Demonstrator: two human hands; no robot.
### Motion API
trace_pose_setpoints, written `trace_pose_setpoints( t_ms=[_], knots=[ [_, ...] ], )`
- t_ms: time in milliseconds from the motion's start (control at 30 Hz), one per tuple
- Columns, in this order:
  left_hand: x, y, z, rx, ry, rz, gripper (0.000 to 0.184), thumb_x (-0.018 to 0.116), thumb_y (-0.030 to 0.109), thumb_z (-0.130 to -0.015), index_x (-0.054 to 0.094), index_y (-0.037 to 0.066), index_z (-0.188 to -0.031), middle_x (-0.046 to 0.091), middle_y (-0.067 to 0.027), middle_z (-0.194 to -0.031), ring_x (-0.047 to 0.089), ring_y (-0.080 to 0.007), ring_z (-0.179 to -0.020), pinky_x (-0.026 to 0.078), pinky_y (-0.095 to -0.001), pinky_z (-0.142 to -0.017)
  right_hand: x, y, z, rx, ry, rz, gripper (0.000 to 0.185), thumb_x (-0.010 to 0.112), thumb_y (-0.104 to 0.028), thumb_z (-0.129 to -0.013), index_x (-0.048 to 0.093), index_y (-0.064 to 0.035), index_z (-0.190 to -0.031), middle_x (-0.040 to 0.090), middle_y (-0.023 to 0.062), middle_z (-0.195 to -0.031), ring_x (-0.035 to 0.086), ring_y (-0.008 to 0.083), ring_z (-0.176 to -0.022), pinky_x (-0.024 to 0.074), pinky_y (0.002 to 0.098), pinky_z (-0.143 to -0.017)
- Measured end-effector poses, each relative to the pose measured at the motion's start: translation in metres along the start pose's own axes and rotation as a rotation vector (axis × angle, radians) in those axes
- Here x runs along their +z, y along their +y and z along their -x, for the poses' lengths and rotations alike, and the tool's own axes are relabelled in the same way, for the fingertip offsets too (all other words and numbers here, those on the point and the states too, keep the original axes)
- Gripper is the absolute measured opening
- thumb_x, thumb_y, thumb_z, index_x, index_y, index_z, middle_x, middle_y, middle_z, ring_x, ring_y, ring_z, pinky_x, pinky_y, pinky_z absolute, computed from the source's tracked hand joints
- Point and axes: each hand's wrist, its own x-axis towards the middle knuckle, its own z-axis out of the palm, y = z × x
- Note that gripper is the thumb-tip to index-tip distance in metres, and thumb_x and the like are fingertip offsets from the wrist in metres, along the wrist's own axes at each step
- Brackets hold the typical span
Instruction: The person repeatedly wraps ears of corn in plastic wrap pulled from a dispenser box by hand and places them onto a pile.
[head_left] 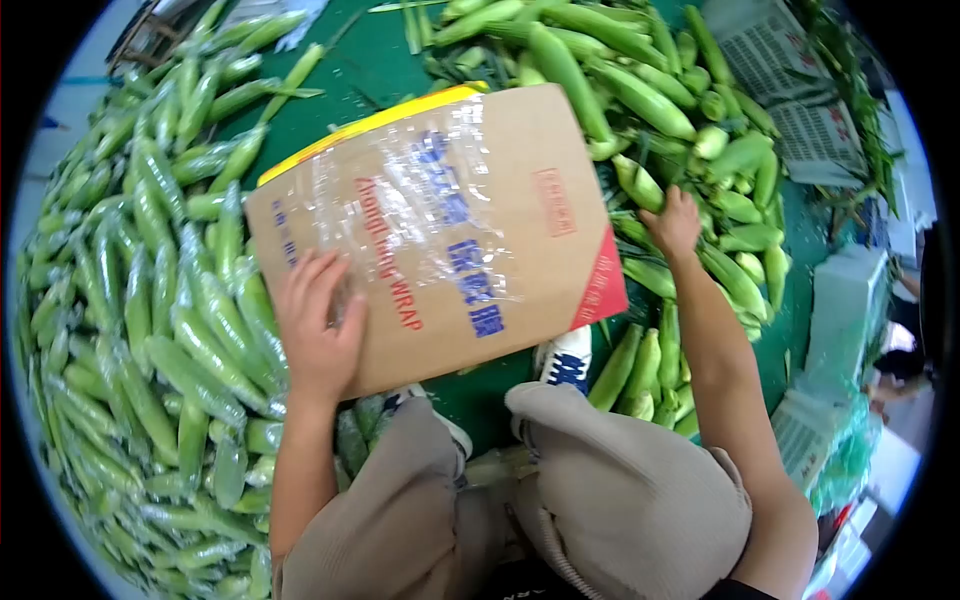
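Observation:
A cardboard box [520, 170] printed with blue and red lettering, with clear film stretched over its top, stands in front of my knees. My left hand [322, 318] lies on the near left part of the box, fingers spread and holding nothing. At the box's right, my right hand [676, 222] reaches into a heap of green corn in husks [745, 200]. Its fingers are curled at the lower end of one pale-tipped ear of corn [636, 182]; part of the grip is hidden.
A large pile of film-wrapped corn [150, 290] fills the left side. Several unwrapped ears [640, 370] lie by my right shoe [566, 362]. A plastic crate [765, 70] stands at the upper right, with green plastic bags [848, 460] lower down. The floor [350, 60] is green.

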Motion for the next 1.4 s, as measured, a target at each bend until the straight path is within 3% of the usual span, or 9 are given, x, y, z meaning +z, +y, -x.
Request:
trace_pose_setpoints(
  t_ms=[233,333,500,567,933,1067,1167,1233,1400],
  knots=[
    [0.006,-0.02,0.016,-0.024,0.219,-0.016,0.049,0.079,0.008,-0.079,0.069,0.007,-0.127,0.063,-0.0132,-0.139,0.055,-0.0379,-0.135,0.039,-0.0511,-0.115,-0.053,-0.007,0.05,-0.295,0.444,-1.104,0.06,0.081,-0.015,-0.087,0.054,-0.0024,-0.139,0.065,0.0153,-0.122,0.064,0.0297,-0.113,0.0509,0.0429,-0.101],
    [0.01,-0.02,0.007,0.16,0.492,-0.056,0.059,0.086,0.012,-0.075,0.068,0.014,-0.131,0.055,-0.0126,-0.148,0.05,-0.0379,-0.139,0.038,-0.0529,-0.116,-0.175,-0.119,0.081,-0.762,0.152,-0.823,0.057,0.083,-0.02,-0.087,0.06,-0.0024,-0.136,0.067,0.016,-0.128,0.064,0.0339,-0.117,0.0516,0.0432,-0.1],
    [-0.008,0.009,-0.053,0.25,0.198,-0.274,0.085,0.095,0.031,-0.067,0.06,0.016,-0.144,0.058,-0.0114,-0.144,0.055,-0.0365,-0.13,0.042,-0.0508,-0.113,-0.185,-0.293,0.118,-1.344,-0.164,-0.653,0.055,0.078,-0.041,-0.091,0.06,-0.0053,-0.129,0.067,0.0203,-0.114,0.064,0.043,-0.108,0.0528,0.0477,-0.095],
    [-0.007,-0.013,-0.063,0.096,-0.057,-0.264,0.081,0.093,0.032,-0.069,0.062,0.017,-0.142,0.062,-0.0099,-0.138,0.058,-0.0359,-0.126,0.045,-0.0484,-0.109,-0.18,-0.301,0.107,-1.209,-0.393,-0.654,0.053,0.078,-0.036,-0.092,0.06,-0.0047,-0.131,0.068,0.0215,-0.112,0.064,0.0434,-0.107,0.0527,0.0474,-0.095],
    [-0.014,-0.006,-0.066,0.031,-0.082,-0.218,0.075,0.092,0.029,-0.07,0.066,0.027,-0.141,0.065,-0.008,-0.123,0.06,-0.0322,-0.117,0.047,-0.0464,-0.099,-0.124,-0.182,0.102,-1.434,0.054,-0.559,0.022,0.074,-0.015,-0.092,0.068,-0.0086,-0.113,0.064,0.0048,-0.088,0.062,0.0218,-0.088,0.0493,0.0361,-0.085],
    [-0.018,-0.01,-0.06,0.058,-0.113,-0.21,0.077,0.092,0.028,-0.071,0.065,0.028,-0.142,0.064,-0.0089,-0.124,0.058,-0.0326,-0.12,0.046,-0.0466,-0.101,-0.109,-0.171,0.131,-0.54,-0.049,-1.583,0.014,0.064,-0.008,-0.104,0.065,-0.0039,-0.116,0.07,0.01,-0.101,0.067,0.0139,-0.092,0.0554,0.032,-0.081],
    [-0.02,-0.008,-0.06,0.051,-0.143,-0.188,0.079,0.091,0.028,-0.072,0.062,0.025,-0.145,0.063,-0.0108,-0.126,0.056,-0.0345,-0.123,0.044,-0.0472,-0.104,-0.158,-0.223,0.134,-0.722,-0.066,-1.047,0.027,0.071,-0.021,-0.1,0.062,-0.0025,-0.118,0.07,0.0122,-0.106,0.069,0.0205,-0.099,0.0548,0.035,-0.088],
    [-0.015,-0.016,-0.063,0.104,-0.091,-0.121,0.086,0.093,0.031,-0.069,0.059,0.022,-0.147,0.06,-0.0133,-0.13,0.055,-0.0351,-0.124,0.043,-0.0478,-0.107,-0.153,-0.266,0.121,-1.294,0.237,-0.646,0.048,0.077,-0.037,-0.091,0.061,-0.0032,-0.12,0.068,0.0129,-0.11,0.067,0.0279,-0.105,0.0529,0.0404,-0.092],
    [-0.015,-0.041,0.005,-0.197,0.44,0.183,0.095,0.096,0.046,-0.064,0.058,0.021,-0.148,0.054,-0.0137,-0.122,0.055,-0.0351,-0.116,0.044,-0.0456,-0.104,-0.127,-0.297,0.099,-1.285,0.225,-0.479,0.065,0.081,-0.048,-0.08,0.062,-0.0067,-0.126,0.064,0.0123,-0.1,0.063,0.0333,-0.098,0.0513,0.0442,-0.087]
  ],
)
